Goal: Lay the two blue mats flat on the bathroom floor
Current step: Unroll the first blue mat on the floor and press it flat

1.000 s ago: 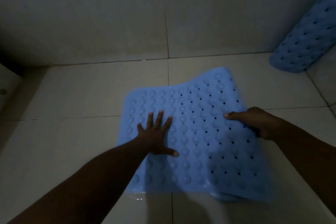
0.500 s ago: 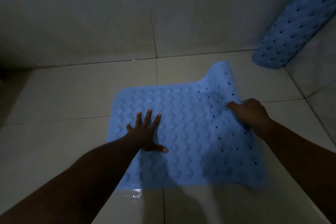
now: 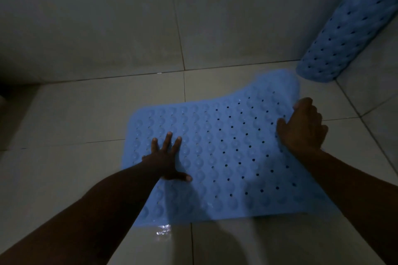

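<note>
A blue rubber mat (image 3: pixel 226 157) with bumps and small holes lies spread on the pale floor tiles. Its far right corner curls up off the floor. My left hand (image 3: pixel 165 158) presses flat on the mat's left part with fingers spread. My right hand (image 3: pixel 301 129) grips the mat's raised right edge, thumb on top. A second blue mat (image 3: pixel 349 34) stands rolled up, leaning in the far right corner against the wall.
A tiled wall (image 3: pixel 129 17) rises right behind the mat. The floor tiles (image 3: pixel 64 118) are glossy, with a wet patch (image 3: pixel 163 230) at the mat's near edge. A dark gap sits at the far left edge.
My right hand has slid along the mat's right edge toward the far corner, and the mat lies flatter. My left hand stays pressed in the same spot. The view has shifted left.
</note>
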`<state>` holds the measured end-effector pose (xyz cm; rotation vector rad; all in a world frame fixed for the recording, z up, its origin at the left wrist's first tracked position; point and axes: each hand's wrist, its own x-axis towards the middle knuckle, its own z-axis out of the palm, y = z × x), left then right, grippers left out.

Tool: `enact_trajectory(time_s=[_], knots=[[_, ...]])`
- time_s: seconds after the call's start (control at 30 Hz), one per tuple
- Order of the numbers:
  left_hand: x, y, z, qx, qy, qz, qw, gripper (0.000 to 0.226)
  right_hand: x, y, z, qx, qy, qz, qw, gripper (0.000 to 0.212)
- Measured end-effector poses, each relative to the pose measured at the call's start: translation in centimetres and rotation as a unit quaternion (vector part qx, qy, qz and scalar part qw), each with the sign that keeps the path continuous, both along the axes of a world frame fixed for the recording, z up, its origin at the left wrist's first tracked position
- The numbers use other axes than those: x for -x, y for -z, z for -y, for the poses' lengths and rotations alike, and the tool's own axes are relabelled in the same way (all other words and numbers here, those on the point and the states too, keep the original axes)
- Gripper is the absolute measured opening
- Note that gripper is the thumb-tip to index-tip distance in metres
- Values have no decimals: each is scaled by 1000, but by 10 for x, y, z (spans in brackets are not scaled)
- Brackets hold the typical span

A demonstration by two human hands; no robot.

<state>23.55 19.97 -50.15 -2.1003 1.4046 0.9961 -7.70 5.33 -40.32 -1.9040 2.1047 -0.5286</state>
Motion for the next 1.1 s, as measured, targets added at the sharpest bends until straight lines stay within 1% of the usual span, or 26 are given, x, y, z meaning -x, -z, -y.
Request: enact_trajectory(time_s=[0.1, 0.13, 0.23, 0.3, 0.33, 0.4, 0.5, 0.57, 0.7, 0.83, 0.9, 0.93, 1.0, 1.03, 1.1], knots=[[-2, 0, -2, -8, -3, 10, 1000, 149, -1, 14, -10, 30, -24, -89, 995, 58], [-2, -1, -2, -9, 4, 13, 1000, 148, 2, 19, -14, 25, -38, -106, 993, 61], [-6, 2, -4, -5, 16, 14, 1000, 150, 14, 30, -17, -52, -39, -123, 990, 65], [-10, 2, -5, -3, 6, 9, 1000, 151, 21, 36, -17, -111, -41, -150, 982, 69], [-11, 1, -5, -4, -1, 5, 1000, 150, 25, 41, -18, -139, -47, -155, 977, 72], [-13, -4, -5, -5, -8, 1, 1000, 148, 30, 51, -20, -186, -44, -135, 972, 78], [-14, -3, -7, 2, -16, -1, 1000, 147, 42, 73, -21, -247, -38, -94, 964, 80], [-14, 0, -9, 9, -12, 2, 1000, 149, 52, 88, -26, -282, -64, -79, 954, 82], [-14, 1, -12, 12, -19, 1, 1000, 148, 65, 100, -41, -269, -110, -108, 951, 83], [-11, -5, -12, 10, -33, -8, 999, 148, 68, 101, -38, -267, -126, -116, 948, 84], [-10, -8, -11, 4, -34, -10, 999, 147, 69, 101, -36, -266, -129, -136, 946, 82], [-9, -10, -9, 2, -36, -8, 999, 147, 69, 101, -36, -251, -127, -152, 947, 79], [-3, -14, -4, 7, -48, 6, 999, 141, 67, 98, -30, -156, -137, -189, 960, 71], [0, -17, 0, 17, -52, 19, 998, 136, 66, 98, -24, -102, -151, -198, 963, 70], [9, -23, 13, 50, -46, 43, 997, 126, 62, 97, -5, -44, -186, -194, 962, 68]])
